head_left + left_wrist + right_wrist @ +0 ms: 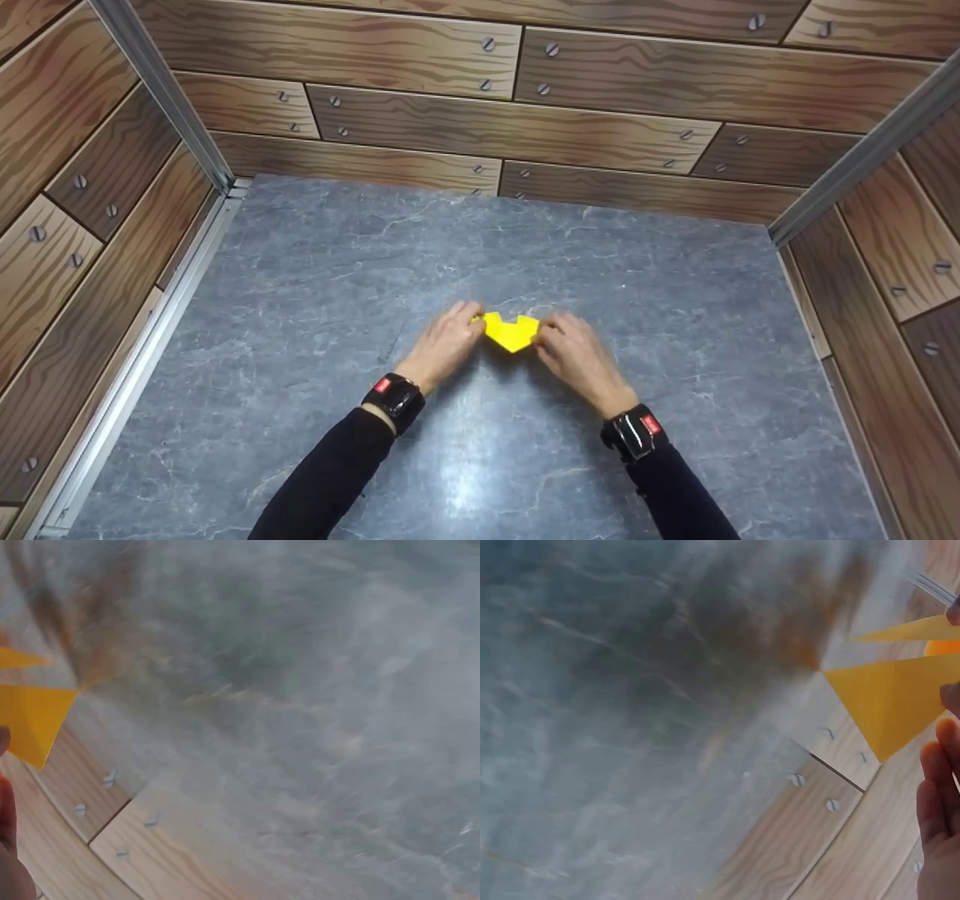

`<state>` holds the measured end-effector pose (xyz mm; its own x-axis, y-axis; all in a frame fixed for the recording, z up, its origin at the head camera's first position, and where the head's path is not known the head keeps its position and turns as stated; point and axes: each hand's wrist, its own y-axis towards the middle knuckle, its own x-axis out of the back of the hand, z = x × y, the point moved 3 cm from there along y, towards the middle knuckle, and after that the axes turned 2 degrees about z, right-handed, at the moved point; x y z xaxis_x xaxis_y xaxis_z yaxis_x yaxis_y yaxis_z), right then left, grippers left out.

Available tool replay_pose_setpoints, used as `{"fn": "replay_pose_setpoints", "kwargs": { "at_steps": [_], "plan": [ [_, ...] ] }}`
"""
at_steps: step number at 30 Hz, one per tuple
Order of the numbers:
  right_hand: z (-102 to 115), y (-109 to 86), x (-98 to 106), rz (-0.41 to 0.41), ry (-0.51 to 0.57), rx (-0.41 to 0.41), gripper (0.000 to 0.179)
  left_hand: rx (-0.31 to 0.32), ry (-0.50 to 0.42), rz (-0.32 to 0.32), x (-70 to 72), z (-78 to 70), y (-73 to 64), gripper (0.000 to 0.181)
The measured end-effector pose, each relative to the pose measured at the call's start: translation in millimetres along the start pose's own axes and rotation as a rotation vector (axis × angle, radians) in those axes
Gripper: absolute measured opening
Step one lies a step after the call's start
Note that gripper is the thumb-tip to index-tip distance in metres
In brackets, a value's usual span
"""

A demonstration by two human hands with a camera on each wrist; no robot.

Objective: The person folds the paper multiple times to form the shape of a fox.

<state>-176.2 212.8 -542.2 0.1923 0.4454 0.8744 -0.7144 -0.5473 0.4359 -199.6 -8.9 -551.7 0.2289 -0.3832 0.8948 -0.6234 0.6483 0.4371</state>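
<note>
Between the two hands is a folded piece of yellow paper (513, 334), with a point toward the person and a notch at its far edge. My left hand (448, 335) pinches its left side, and my right hand (574, 349) pinches its right side. In the left wrist view, a yellow paper flap (30, 720) shows at the left edge beside the fingertips (6, 810). In the right wrist view, two layers of the folded paper (889, 701) stand apart, with fingers (932, 802) at its right. The paper's outer ends are hidden by the fingers.
Under the hands lies a grey marbled tabletop (337, 285). Wood-patterned panels (420, 112) stand at the back and both sides, with metal posts (161, 90) at the corners. Each wrist wears a black band (395, 403) with a red label.
</note>
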Motion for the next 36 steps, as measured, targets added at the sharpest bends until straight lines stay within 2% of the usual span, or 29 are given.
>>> {"fn": "replay_pose_setpoints", "kwargs": {
  "at_steps": [5, 10, 14, 20, 26, 28, 31, 36],
  "plan": [
    [0, -13.3, -14, 0.14, 0.047, -0.035, 0.021, -0.024, 0.013, 0.137, -12.9, -5.6, -10.8, 0.008],
    [0, -20.7, -24, 0.219, 0.072, -0.072, 0.017, -0.01, 0.003, 0.193, -21.6, -8.0, -16.4, 0.009],
    [-1, -22.4, -30, 0.242, 0.079, -0.093, 0.014, 0.011, -0.01, 0.216, -27.0, -8.4, -17.9, 0.01],
    [-1, -22.3, -36, 0.265, 0.073, -0.098, 0.009, 0.025, -0.005, 0.214, -29.9, -7.3, -16.3, 0.011],
    [-1, -20.1, -38, 0.287, 0.085, -0.144, 0.015, 0.048, -0.025, 0.202, -29.5, -4.5, -16.7, 0.012],
    [0, -19.0, -39, 0.291, 0.094, -0.183, 0.017, 0.073, -0.046, 0.205, -30.0, -3.8, -16.8, 0.01],
    [0, -16.8, -42, 0.289, 0.121, -0.266, 0.022, 0.152, -0.122, 0.224, -31.0, -3.6, -16.2, 0.008],
    [1, -12.8, -47, 0.286, 0.185, -0.396, 0.029, 0.299, -0.261, 0.246, -34.6, -5.2, -13.6, 0.02]
  ]
}}
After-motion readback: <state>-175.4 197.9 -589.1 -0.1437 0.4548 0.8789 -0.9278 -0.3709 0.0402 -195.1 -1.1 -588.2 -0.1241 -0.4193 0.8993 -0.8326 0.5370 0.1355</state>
